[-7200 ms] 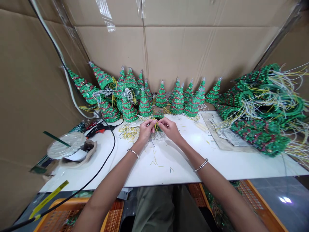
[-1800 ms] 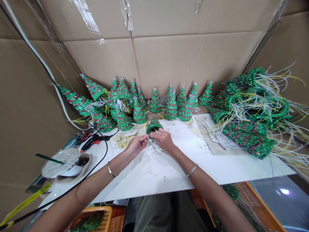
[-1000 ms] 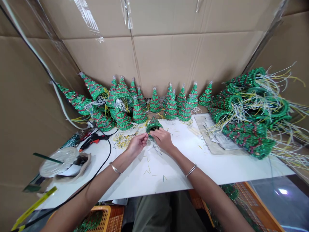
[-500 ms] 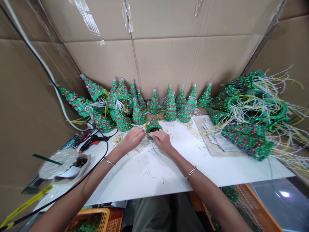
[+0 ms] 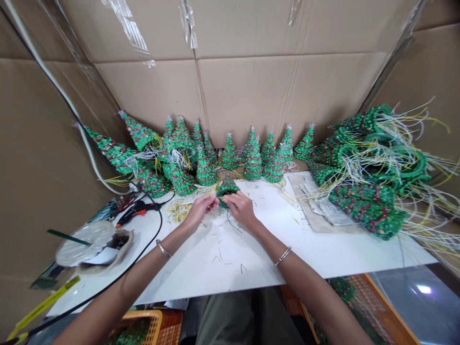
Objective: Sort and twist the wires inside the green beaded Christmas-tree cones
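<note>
Recording the scene with 12 o'clock taken as straight ahead of the wearer. A small sequinned Christmas tree cone [image 5: 226,188] is tilted, its dark hollow base toward the person, at 12 o'clock from the wrists, over the white table [image 5: 323,254]. The right hand [image 5: 241,209] is partly closed, with its fingers gripping the cone's lower rim. The left hand [image 5: 201,210] is curled, its fingertips [image 5: 215,201] against the rim's near side; whether they pinch a wire is too small to tell. Thin dark wires [image 5: 233,225] hang below the cone, just beside the right hand.

Yellow wire clippings [image 5: 178,212] lie at 9 o'clock from the hands, and short cut pieces are scattered at 6 o'clock. A black glue gun [image 5: 138,209] rests further out at 9 o'clock. Upright and toppled finished trees [image 5: 230,157] line the far edge from 10 to 1 o'clock. A heap of trees with long trailing wires [image 5: 366,201] lies at 3 o'clock, beside papers on a cardboard sheet [image 5: 332,213].
</note>
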A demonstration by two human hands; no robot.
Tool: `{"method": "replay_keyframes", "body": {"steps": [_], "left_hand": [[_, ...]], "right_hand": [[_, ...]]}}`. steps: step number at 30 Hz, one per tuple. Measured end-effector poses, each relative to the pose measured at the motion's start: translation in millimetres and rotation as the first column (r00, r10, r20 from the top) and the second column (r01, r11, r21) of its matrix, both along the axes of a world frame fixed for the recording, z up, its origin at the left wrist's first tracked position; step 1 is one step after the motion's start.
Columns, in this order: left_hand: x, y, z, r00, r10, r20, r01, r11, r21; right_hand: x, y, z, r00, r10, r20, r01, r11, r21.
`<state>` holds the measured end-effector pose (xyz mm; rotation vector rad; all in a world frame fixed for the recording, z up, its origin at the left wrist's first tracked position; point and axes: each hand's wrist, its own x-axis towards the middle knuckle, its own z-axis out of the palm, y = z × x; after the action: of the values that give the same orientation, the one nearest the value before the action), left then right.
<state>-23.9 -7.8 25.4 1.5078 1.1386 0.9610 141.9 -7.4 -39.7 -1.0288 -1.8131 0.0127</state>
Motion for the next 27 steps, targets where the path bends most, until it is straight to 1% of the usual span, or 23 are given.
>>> {"method": "replay_keyframes", "body": {"steps": [1,2,3,4,5,6,7,8,9,11,12,13,14,15,17,18,19,20,21,22,23,25,27], "left_hand": [[-3.9,-0.2,1.2,0.989,0.04,-0.141,-0.009,0.976,0.216],[-7.7,-0.5,1.8,0.957,0.103,-0.273,0.023,0.906,0.423],[-11.0,-1.0,1.5,0.906,0.177,-0.385,0.092,0.805,0.586],[-13.7,-1.4,0.7,0.845,0.252,-0.471,0.177,0.701,0.691],[-15.3,-1.7,-0.5,0.784,0.318,-0.533,0.26,0.612,0.747],[-16.0,-1.8,-1.7,0.733,0.378,-0.566,0.319,0.543,0.777],[-15.7,-1.9,-2.6,0.695,0.43,-0.576,0.353,0.494,0.794],[-14.6,-1.9,-3.1,0.673,0.468,-0.573,0.366,0.462,0.808],[-12.9,-1.9,-3.0,0.667,0.488,-0.564,0.364,0.447,0.817],[-8.8,-1.8,-2.1,0.694,0.477,-0.539,0.323,0.463,0.826],[-6.8,-1.4,-1.7,0.726,0.45,-0.519,0.283,0.493,0.823],[-5.2,-0.6,-1.9,0.769,0.408,-0.492,0.23,0.542,0.809],[-4.0,0.6,-2.8,0.817,0.356,-0.454,0.167,0.607,0.777],[-3.2,2.2,-4.4,0.864,0.297,-0.406,0.103,0.686,0.721],[-3.1,6.0,-8.9,0.938,0.185,-0.293,0.003,0.84,0.543],[-3.6,7.6,-10.9,0.96,0.14,-0.244,-0.017,0.895,0.446],[-4.3,8.7,-12.4,0.971,0.108,-0.214,-0.021,0.927,0.373],[-5.2,9.0,-12.9,0.974,0.094,-0.205,-0.019,0.94,0.34],[-6.3,8.4,-12.5,0.971,0.095,-0.218,-0.014,0.937,0.348],[-7.4,7.3,-11.0,0.963,0.106,-0.248,0.0,0.92,0.393],[-8.6,5.8,-8.7,0.949,0.126,-0.291,0.024,0.885,0.464],[-11.2,3.3,-2.9,0.909,0.173,-0.381,0.119,0.766,0.631],[-14.3,3.5,3.0,0.859,0.218,-0.463,0.254,0.604,0.755]], "right_hand": [[-0.5,0.0,0.3,1.0,0.002,-0.017,-0.002,1.0,-0.008],[-1.0,0.0,0.4,0.999,0.006,-0.034,-0.006,1.0,-0.015],[-1.5,0.1,0.5,0.999,0.01,-0.052,-0.011,1.0,-0.02],[-1.8,0.1,0.5,0.997,0.017,-0.069,-0.019,1.0,-0.025],[-2.1,0.1,0.3,0.996,0.024,-0.083,-0.026,0.999,-0.029],[-2.2,0.1,0.1,0.995,0.029,-0.094,-0.032,0.999,-0.035],[-2.2,0.0,-0.1,0.994,0.032,-0.101,-0.036,0.998,-0.041],[-2.2,0.0,-0.3,0.994,0.034,-0.106,-0.04,0.998,-0.048],[-2.2,-0.1,-0.4,0.994,0.036,-0.108,-0.042,0.998,-0.054],[-2.1,-0.3,0.0,0.993,0.037,-0.109,-0.044,0.997,-0.063],[-2.0,-0.4,0.4,0.993,0.035,-0.109,-0.042,0.997,-0.065],[-2.0,-0.5,0.9,0.994,0.03,-0.108,-0.037,0.997,-0.065],[-1.9,-0.7,1.5,0.994,0.025,-0.104,-0.031,0.998,-0.063],[-1.7,-0.9,2.2,0.995,0.021,-0.099,-0.027,0.998,-0.058],[-1.5,-1.1,3.2,0.996,0.022,-0.09,-0.026,0.998,-0.049],[-1.4,-1.2,3.6,0.996,0.024,-0.088,-0.029,0.999,-0.045],[-1.3,-1.2,3.9,0.996,0.027,-0.09,-0.031,0.999,-0.043],[-1.3,-1.2,4.1,0.995,0.027,-0.095,-0.032,0.999,-0.044],[-1.2,-1.1,4.2,0.995,0.027,-0.099,-0.032,0.998,-0.047],[-1.2,-1.0,4.3,0.994,0.028,-0.104,-0.034,0.998,-0.054],[-1.2,-0.9,4.3,0.993,0.029,-0.112,-0.036,0.997,-0.062],[-1.0,-0.5,4.2,0.99,0.03,-0.134,-0.041,0.996,-0.083],[-0.9,-0.2,3.8,0.986,0.031,-0.161,-0.047,0.994,-0.097]]}}
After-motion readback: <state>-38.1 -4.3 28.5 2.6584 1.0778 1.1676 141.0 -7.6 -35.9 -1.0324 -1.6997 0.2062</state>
